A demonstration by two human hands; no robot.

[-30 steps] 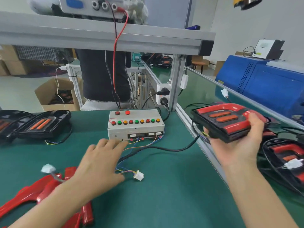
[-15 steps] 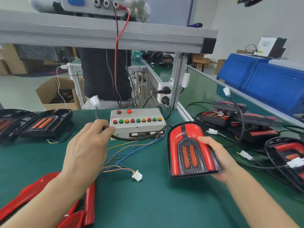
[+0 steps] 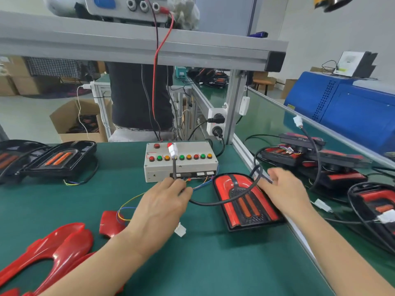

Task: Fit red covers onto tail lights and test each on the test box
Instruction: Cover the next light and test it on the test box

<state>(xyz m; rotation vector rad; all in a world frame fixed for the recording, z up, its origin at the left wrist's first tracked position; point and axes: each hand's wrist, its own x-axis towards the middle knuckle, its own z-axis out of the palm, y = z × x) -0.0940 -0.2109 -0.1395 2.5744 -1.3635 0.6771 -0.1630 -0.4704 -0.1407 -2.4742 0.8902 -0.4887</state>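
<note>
Tail light point(image 3: 245, 201) flat on mat; left hand point(image 3: 162, 206) pinches its cable point(image 3: 224, 201); right hand point(image 3: 286, 189) relaxed, fingers loose beside it

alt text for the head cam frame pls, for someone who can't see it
A person's left hand pinches a black cable, holding its white plug up before a grey test box, while the open right hand rests beside a red-covered tail light on a green bench. Loose red covers lie at left.

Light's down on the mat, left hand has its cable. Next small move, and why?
Probably mate the cable's white plug with the test box's loose white connector. The left hand pinches the black cable with the plug unconnected, the covered tail light lies flat, and the right hand rests open beside it, free to fetch that connector.
</note>
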